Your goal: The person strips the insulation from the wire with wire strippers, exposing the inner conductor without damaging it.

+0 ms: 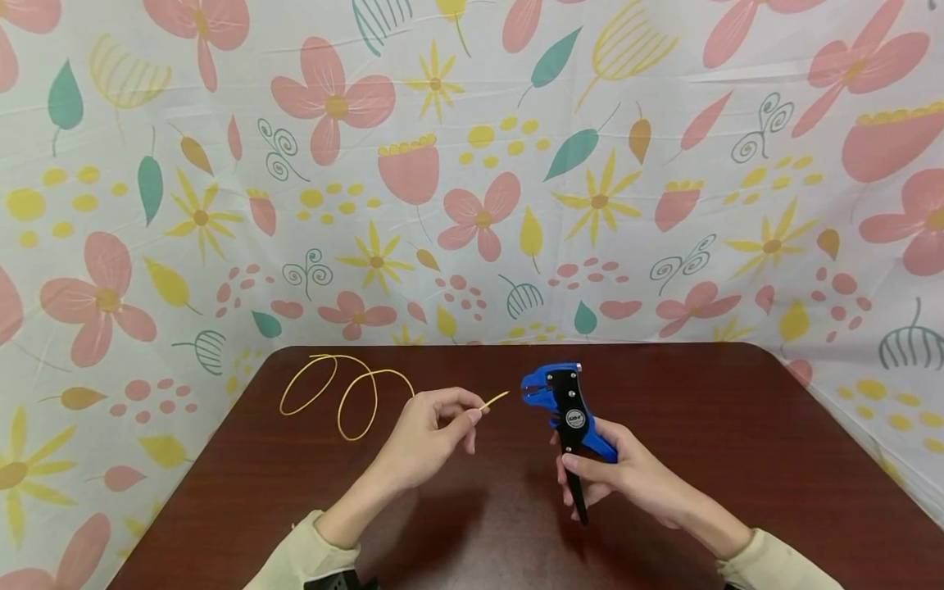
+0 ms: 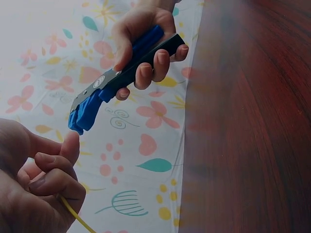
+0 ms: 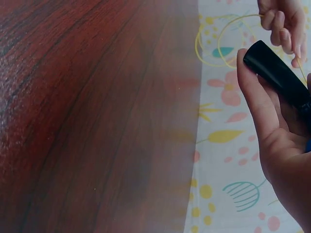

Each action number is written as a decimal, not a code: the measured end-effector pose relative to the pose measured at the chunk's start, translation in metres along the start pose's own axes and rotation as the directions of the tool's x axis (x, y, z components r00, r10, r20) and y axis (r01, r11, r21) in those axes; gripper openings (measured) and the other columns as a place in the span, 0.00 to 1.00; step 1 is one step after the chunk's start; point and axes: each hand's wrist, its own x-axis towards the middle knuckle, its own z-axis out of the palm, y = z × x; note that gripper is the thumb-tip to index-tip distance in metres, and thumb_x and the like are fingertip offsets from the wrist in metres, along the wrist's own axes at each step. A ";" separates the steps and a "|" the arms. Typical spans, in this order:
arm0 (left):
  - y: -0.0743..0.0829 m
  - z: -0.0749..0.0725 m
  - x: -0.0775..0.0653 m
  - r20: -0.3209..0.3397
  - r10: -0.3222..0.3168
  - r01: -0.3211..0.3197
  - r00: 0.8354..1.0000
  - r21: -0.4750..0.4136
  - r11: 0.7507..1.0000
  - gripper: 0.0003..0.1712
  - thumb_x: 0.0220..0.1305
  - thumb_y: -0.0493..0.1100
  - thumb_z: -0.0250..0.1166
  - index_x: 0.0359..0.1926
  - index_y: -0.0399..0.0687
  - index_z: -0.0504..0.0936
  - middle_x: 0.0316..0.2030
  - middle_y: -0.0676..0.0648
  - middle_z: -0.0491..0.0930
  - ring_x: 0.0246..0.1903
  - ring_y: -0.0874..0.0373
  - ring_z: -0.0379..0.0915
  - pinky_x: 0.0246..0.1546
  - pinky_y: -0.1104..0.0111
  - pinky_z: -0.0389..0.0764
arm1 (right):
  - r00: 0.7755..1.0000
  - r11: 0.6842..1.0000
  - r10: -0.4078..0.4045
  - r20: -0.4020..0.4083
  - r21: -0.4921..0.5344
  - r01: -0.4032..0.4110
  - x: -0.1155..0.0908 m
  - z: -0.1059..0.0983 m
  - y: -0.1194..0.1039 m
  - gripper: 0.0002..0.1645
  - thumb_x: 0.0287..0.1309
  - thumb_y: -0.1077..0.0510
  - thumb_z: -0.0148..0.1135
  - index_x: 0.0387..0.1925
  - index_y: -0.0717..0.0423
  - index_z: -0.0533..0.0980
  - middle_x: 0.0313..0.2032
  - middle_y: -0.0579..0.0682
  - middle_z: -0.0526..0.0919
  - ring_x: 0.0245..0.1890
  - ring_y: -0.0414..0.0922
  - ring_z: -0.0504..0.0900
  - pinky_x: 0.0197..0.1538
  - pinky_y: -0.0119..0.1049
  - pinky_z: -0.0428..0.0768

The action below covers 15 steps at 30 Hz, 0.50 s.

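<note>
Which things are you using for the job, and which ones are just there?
For the job:
yellow wire, pinched near one end by the left hand
blue and black tool, gripped by the right hand

Just there:
brown table
flowery cloth, hanging behind the table

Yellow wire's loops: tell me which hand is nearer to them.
Left. In the head view, the left hand is just right of the loops of yellow wire, pinching its end; the right hand is farther right, gripping the blue-and-black tool.
</note>
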 end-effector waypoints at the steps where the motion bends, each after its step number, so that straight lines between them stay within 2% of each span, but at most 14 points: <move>1: 0.000 0.000 0.000 0.002 0.004 -0.004 1.000 0.005 1.000 0.05 0.75 0.36 0.65 0.43 0.47 0.87 0.18 0.50 0.81 0.36 0.57 0.79 0.46 0.65 0.72 | 1.000 1.000 0.003 -0.001 -0.001 -0.003 0.000 0.001 0.000 0.17 0.80 0.66 0.51 0.63 0.70 0.67 0.42 0.66 0.81 0.36 0.55 0.88 0.40 0.67 0.85; 6: 0.000 -0.001 -0.002 0.011 0.015 -0.015 1.000 0.024 1.000 0.06 0.75 0.36 0.64 0.43 0.48 0.87 0.17 0.60 0.79 0.38 0.57 0.80 0.46 0.65 0.72 | 1.000 1.000 0.004 0.004 0.002 -0.004 0.001 0.003 0.000 0.17 0.79 0.67 0.52 0.63 0.70 0.66 0.42 0.67 0.81 0.36 0.55 0.87 0.40 0.67 0.85; 12: 0.000 -0.003 -0.004 0.014 0.031 -0.032 0.999 0.033 0.999 0.08 0.75 0.34 0.64 0.44 0.48 0.88 0.17 0.61 0.79 0.41 0.54 0.82 0.49 0.64 0.74 | 1.000 1.000 0.008 0.018 0.025 -0.008 0.002 0.005 0.001 0.18 0.78 0.68 0.53 0.64 0.70 0.66 0.42 0.66 0.81 0.36 0.55 0.87 0.39 0.67 0.85; 15: 0.000 -0.003 -0.005 0.014 0.022 -0.023 1.000 0.040 0.999 0.08 0.75 0.34 0.64 0.44 0.48 0.89 0.17 0.61 0.79 0.40 0.55 0.82 0.47 0.65 0.74 | 0.999 0.999 0.004 0.038 0.049 -0.006 0.002 0.006 0.003 0.19 0.78 0.69 0.53 0.64 0.70 0.66 0.42 0.66 0.82 0.37 0.54 0.87 0.39 0.67 0.85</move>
